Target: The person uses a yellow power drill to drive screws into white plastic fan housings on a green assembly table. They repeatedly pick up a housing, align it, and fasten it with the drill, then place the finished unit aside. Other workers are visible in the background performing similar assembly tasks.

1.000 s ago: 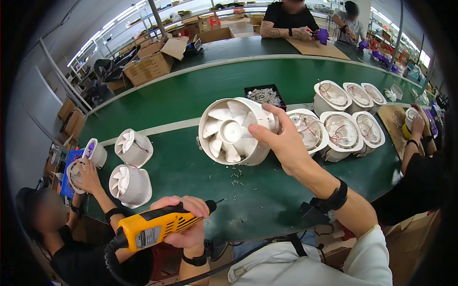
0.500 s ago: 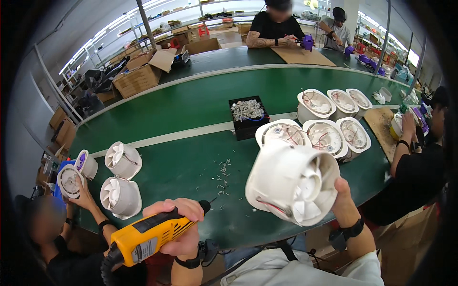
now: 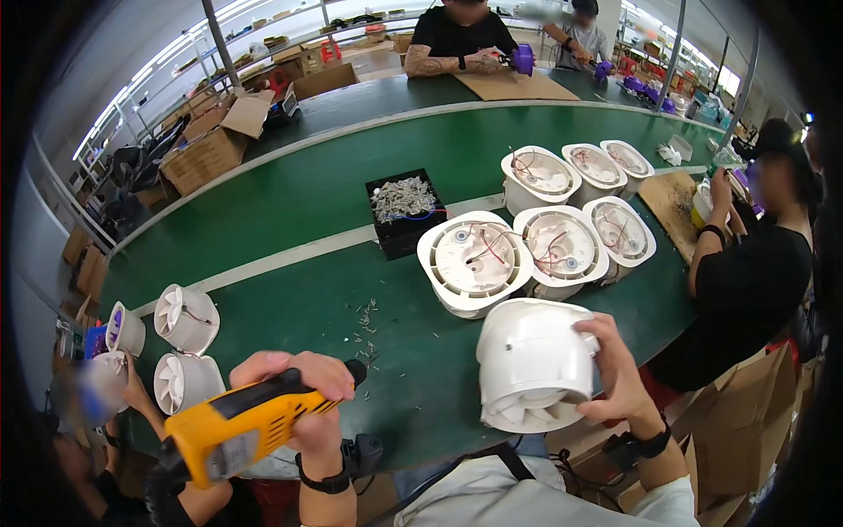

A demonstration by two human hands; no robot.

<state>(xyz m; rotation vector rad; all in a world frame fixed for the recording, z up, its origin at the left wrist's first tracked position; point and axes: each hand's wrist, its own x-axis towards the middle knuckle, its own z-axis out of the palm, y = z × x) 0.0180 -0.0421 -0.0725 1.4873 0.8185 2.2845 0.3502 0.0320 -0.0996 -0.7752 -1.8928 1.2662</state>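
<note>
My left hand (image 3: pixel 320 382) is closed round a yellow and black power screwdriver (image 3: pixel 219 435), over the near left side of the green table. Its nose points right, above loose screws (image 3: pixel 366 327) scattered on the tabletop. My right hand (image 3: pixel 619 373) grips the right side of a white plastic fan housing (image 3: pixel 531 351) near the table's front edge. The housing is tilted, its fan opening facing down toward me with blades partly showing. Whether it touches the table I cannot tell. Just behind it stands a white housing (image 3: pixel 474 259) with red wires in its open top.
A black box (image 3: pixel 406 235) heaped with small screws stands mid-table. Several more white housings (image 3: pixel 562 241) stand at the right. Two fan units (image 3: pixel 186 318) are at the left, beside a co-worker's hand (image 3: pixel 136 391). Another co-worker (image 3: pixel 755 255) works at the right edge.
My right hand has turned the housing, so its fan opening swings from facing right to facing down toward me. The whole view has shifted, moving the table things leftward.
</note>
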